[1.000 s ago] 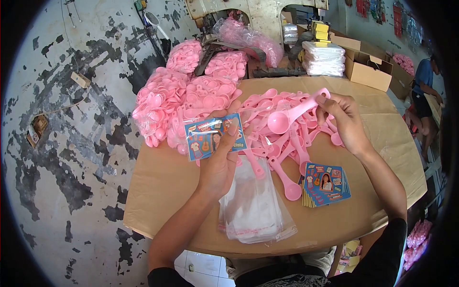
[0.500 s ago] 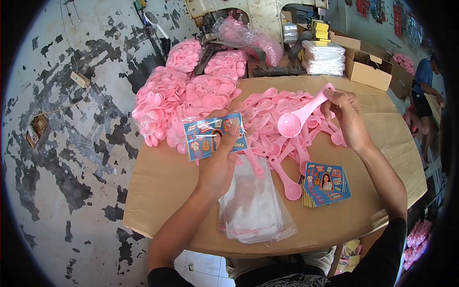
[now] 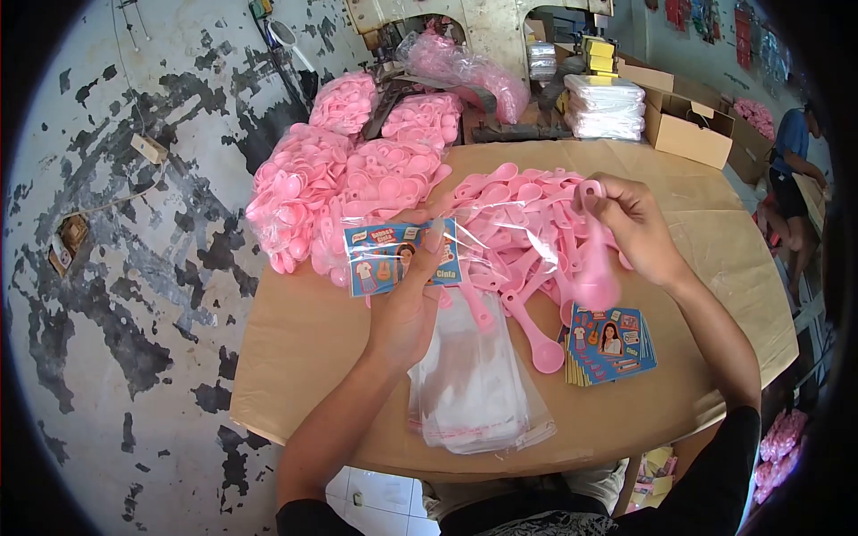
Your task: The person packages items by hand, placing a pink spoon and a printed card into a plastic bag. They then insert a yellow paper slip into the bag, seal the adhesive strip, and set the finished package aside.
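Clasped in my left hand [image 3: 404, 313], thumb on top, is a clear plastic bag [image 3: 542, 250] with a blue printed card [image 3: 374, 266] at its left end. The bag's free part stretches right, over the loose spoons. My right hand [image 3: 636, 223] pinches a pink measuring spoon [image 3: 596, 279] by its handle end. That spoon hangs bowl down, blurred, just above a stack of blue cards [image 3: 617, 347]. Loose pink spoons [image 3: 509, 192] are heaped behind both hands. Flat clear bags [image 3: 474, 384] lie stacked below my left hand.
Filled bags of pink spoons [image 3: 304, 179] crowd the table's back left. A pile of wrapped clear packets [image 3: 604, 107] and an open cardboard box [image 3: 688, 129] stand at the back right. Another person [image 3: 795, 152] sits at far right. Brown paper [image 3: 295, 357] covers the table.
My right hand has moved slightly left and down, and the spoon has swung from pointing left to hanging down. The bag in my left hand now spreads out to the right.
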A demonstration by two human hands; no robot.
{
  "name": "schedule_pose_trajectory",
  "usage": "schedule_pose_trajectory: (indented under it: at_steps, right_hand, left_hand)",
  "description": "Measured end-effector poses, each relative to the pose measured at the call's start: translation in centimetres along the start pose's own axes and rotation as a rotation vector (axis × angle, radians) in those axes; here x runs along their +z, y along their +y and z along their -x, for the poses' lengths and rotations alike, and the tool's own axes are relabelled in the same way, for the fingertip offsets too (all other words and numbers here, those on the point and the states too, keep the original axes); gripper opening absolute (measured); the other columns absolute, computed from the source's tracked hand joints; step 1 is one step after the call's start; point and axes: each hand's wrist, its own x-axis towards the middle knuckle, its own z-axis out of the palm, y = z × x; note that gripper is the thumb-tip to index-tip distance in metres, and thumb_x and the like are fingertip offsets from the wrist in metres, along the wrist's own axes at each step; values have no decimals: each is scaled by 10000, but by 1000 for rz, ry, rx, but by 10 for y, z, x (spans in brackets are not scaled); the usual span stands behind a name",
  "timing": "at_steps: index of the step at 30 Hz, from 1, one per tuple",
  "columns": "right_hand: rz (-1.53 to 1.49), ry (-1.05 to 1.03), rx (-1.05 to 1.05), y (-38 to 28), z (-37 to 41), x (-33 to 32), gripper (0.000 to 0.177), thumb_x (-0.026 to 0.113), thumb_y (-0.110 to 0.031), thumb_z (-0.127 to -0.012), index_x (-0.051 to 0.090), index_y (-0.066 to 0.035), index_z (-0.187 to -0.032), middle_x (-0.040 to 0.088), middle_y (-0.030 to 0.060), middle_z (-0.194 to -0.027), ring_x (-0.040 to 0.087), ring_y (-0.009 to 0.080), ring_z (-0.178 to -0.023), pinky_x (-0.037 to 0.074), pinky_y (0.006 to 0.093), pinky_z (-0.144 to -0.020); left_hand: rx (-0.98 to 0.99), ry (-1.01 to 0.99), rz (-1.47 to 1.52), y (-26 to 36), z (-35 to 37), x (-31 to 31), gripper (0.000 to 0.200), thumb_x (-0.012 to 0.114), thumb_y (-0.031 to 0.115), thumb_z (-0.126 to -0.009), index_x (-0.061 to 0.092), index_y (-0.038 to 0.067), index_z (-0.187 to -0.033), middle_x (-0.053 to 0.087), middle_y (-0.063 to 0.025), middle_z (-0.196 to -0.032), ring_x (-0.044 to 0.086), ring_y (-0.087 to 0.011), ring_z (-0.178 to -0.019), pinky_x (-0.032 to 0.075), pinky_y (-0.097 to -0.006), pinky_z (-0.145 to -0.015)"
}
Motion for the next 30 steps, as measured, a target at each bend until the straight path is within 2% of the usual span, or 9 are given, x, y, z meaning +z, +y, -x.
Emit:
schedule_pose_trajectory:
  at_steps: [4,8,11,14,15,17,21,25,30]
  right_hand:
    - [-184,-120,132,-6,5,2,153,554,-139,-936,530,-17,-1024,542,-2,-700,475,47,-611,375,232,-550]
    - [-48,-370,312,-30,11,11,375,633,-175,-910,437,-48,-1203,511,-13,-658,442,35,-562,322,222,-494]
    - [61,-300,156,-15,12,15,254,639,-207,-921,580,-22,-1084,512,-16,-648,436,32,-601,337,231,-514]
    - [72,-206,-35,-13,14,20,219,596,-227,-950,623,-10,-939,512,-20,-649,442,33,-621,357,230,-539]
    - [49,-169,-95,-15,14,22,250,577,-237,-962,629,-5,-886,511,-20,-649,445,34,-626,365,231,-548]
    - [80,-212,110,-34,13,15,308,527,-284,-984,619,-4,-897,523,-13,-656,447,41,-618,381,240,-561]
    - [59,-75,328,-51,7,0,445,440,-380,-1010,619,1,-868,548,2,-652,449,61,-603,405,266,-580]
    - [408,39,128,-38,-4,-23,486,449,-388,-1004,633,15,-804,542,15,-613,464,93,-577,420,295,-592]
    - [192,60,103,-14,-9,-30,360,523,-316,-982,673,-2,-890,579,5,-633,460,50,-544,379,232,-503]
  left_hand:
    - [14,-41,11,1,0,0,269,593,88,-931,516,86,-1189,520,-126,-1324,536,-167,-1168,447,-296,-945]
    - [25,-140,-50,1,0,-2,280,496,121,-976,432,78,-1245,443,-161,-1405,495,-211,-1246,453,-385,-1020]
    - [36,-156,-81,-2,-1,-4,258,501,120,-972,435,69,-1216,448,-163,-1396,478,-240,-1268,444,-434,-1034]
    - [16,-96,-14,0,-1,2,157,570,81,-941,522,61,-1090,517,-159,-1329,492,-226,-1255,452,-331,-977]
    - [22,-77,-65,-2,-2,0,182,555,102,-949,496,62,-1116,497,-158,-1349,473,-242,-1273,444,-367,-1002]
    - [34,-40,-171,-6,-4,-9,235,527,145,-965,446,64,-1170,457,-157,-1388,435,-273,-1309,429,-439,-1052]
    - [43,4,-96,-4,-7,-11,247,524,169,-971,447,76,-1187,462,-139,-1386,440,-257,-1304,410,-388,-1070]
    - [6,26,-67,-3,-7,-7,268,525,191,-973,444,86,-1206,465,-130,-1383,436,-247,-1307,411,-368,-1067]
    - [6,40,-54,-2,-7,-7,275,522,212,-976,447,89,-1210,460,-135,-1380,441,-251,-1303,417,-389,-1068]
